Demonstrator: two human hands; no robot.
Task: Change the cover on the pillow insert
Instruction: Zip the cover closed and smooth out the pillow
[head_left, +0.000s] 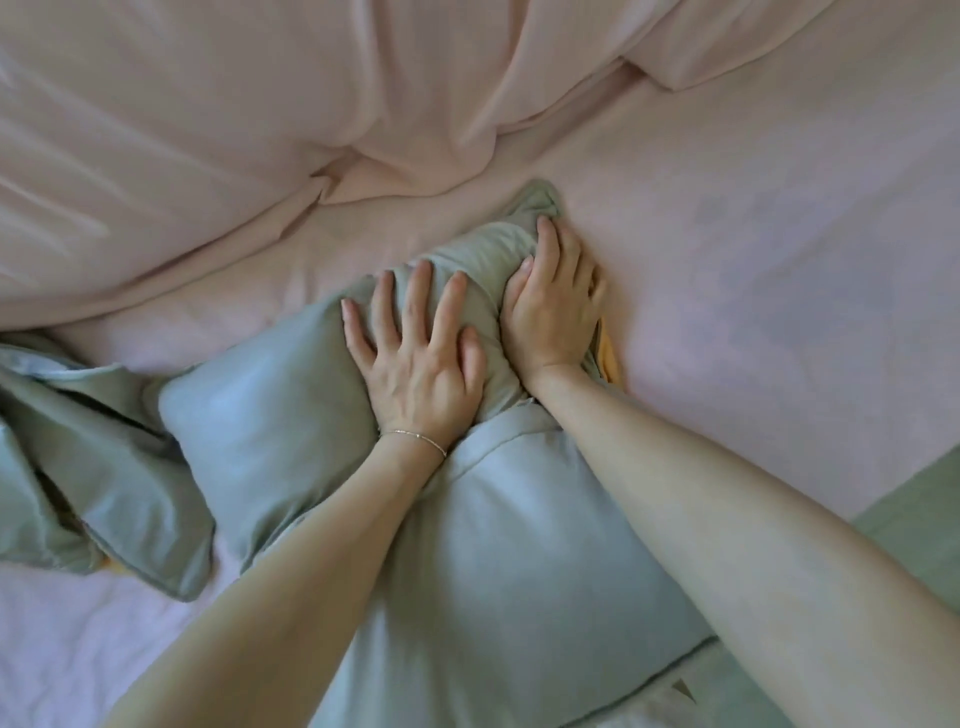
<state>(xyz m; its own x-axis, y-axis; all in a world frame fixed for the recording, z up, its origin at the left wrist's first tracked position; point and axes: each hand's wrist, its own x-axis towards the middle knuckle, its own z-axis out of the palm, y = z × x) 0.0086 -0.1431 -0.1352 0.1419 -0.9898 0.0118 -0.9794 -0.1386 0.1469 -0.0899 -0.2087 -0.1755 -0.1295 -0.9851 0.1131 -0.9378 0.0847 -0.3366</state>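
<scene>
Both hands' fingers (left (415, 358) splayed, right (550, 306) curled) press the green pillow (493, 545) on pink bedding (753, 234).

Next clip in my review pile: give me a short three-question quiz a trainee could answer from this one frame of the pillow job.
1. True or false: both hands are on the green pillow.
2. Which wrist wears the thin bracelet? A) left B) right C) neither
3. What colour of fabric peeks out beside the right hand?

Key:
1. True. The left hand presses with spread fingers; the right hand lies against the bunched far end.
2. A, the left.
3. Yellow, on the pink sheet side.
</scene>
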